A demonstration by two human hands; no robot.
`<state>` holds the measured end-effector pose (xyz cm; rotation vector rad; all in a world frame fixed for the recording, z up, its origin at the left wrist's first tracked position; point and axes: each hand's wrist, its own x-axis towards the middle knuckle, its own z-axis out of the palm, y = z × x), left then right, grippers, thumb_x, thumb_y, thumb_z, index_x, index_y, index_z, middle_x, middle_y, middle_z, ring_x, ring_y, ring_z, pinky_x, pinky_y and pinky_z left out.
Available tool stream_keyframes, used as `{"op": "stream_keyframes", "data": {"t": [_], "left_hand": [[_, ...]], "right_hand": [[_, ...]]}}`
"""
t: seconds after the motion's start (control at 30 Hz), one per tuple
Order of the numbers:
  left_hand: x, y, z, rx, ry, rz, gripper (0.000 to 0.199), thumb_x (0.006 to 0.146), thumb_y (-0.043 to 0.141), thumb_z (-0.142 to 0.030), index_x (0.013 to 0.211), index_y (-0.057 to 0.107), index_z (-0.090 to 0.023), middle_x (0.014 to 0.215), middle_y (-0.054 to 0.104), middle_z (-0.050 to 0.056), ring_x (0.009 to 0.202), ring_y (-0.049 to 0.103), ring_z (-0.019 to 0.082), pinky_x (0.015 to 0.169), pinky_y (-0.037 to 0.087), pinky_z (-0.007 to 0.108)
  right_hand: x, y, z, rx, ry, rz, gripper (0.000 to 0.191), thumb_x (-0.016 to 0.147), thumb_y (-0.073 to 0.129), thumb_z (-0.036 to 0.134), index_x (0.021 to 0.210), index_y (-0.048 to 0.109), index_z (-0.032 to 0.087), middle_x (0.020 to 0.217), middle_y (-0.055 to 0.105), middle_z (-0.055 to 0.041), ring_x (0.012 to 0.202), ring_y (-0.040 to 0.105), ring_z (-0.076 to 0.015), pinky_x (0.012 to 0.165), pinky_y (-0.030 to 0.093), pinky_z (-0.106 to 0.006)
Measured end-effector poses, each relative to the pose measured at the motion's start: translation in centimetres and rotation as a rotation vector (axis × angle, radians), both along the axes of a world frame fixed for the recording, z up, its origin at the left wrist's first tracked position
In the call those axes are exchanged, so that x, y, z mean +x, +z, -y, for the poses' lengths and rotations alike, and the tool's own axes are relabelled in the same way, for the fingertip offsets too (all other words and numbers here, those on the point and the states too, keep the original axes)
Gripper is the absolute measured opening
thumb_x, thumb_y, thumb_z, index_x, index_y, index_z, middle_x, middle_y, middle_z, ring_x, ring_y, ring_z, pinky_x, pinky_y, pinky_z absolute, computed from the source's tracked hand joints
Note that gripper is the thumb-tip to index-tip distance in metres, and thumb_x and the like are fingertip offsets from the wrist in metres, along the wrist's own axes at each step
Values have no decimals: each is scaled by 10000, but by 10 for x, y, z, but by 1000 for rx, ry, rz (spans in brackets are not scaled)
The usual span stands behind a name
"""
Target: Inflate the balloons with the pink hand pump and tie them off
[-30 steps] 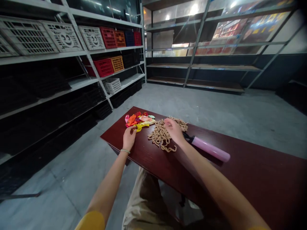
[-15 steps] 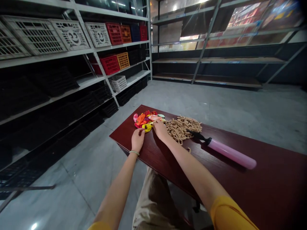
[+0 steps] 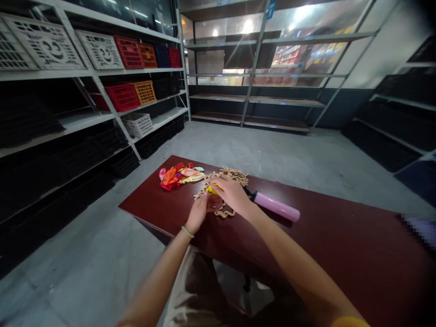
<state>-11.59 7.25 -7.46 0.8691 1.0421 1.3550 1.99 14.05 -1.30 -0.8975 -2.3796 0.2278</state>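
My left hand [image 3: 198, 212] is closed, its fingertips pinching the near edge of a limp yellow balloon [image 3: 214, 189]. Curled over the same balloon from the right, my right hand [image 3: 233, 191] grips it and hides part of it. Both hands are just above a heap of curly tan cord [image 3: 235, 174]; a loose length of it lies below them. A pile of limp, colourful balloons [image 3: 175, 175] in red, orange, pink and pale yellow sits to the left. Right of the cord lies a hand pump [image 3: 277, 206] with a pink barrel and black end, partly behind my right hand.
The dark red table [image 3: 323, 236] extends far to the right, where a blurred bluish thing [image 3: 420, 229] lies at its edge. Metal shelves with plastic crates [image 3: 127, 52] stand along the left; another shelf rack [image 3: 252, 97] is at the back.
Both hands have moved right with the yellow balloon, from the balloon pile to the tan cord. Some cord beneath them has shifted. The head view has turned to the right.
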Motion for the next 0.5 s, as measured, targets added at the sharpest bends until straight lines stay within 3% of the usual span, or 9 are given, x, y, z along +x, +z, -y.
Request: {"op": "stream_keyframes", "data": {"t": [0.1, 0.27, 0.37, 0.5], "left_hand": [[44, 7, -6, -22, -114, 234, 598, 855, 480, -665, 962, 713, -125, 919, 720, 167, 902, 687, 274, 783, 546, 376], [96, 4, -23, 16, -125, 404, 460, 864, 584, -539, 1053, 681, -131, 1020, 713, 141, 966, 679, 234, 828, 538, 330], [112, -2, -37, 27, -139, 418, 373, 863, 633, -439, 1086, 672, -143, 1054, 711, 129, 981, 677, 217, 852, 531, 323], [116, -3, -58, 69, -65, 425, 313, 822, 707, -321, 1065, 658, -130, 1025, 719, 118, 953, 690, 208, 882, 525, 338]], "right_hand": [[39, 1, 19, 57, -58, -58, 170, 945, 475, 162, 1036, 614, 202, 1016, 635, -69, 932, 591, -195, 826, 468, -319], [96, -25, 38, 181, -162, -2, 188, 952, 440, 165, 988, 625, 176, 981, 634, -104, 925, 571, -237, 814, 489, -373], [123, -41, 39, 251, -153, 88, 244, 965, 420, 178, 1089, 630, 165, 1065, 640, -127, 959, 573, -246, 854, 486, -399], [154, -57, 34, 235, -159, 106, 285, 974, 441, 238, 1199, 608, 186, 1099, 641, -112, 974, 573, -231, 865, 482, -378]]}}
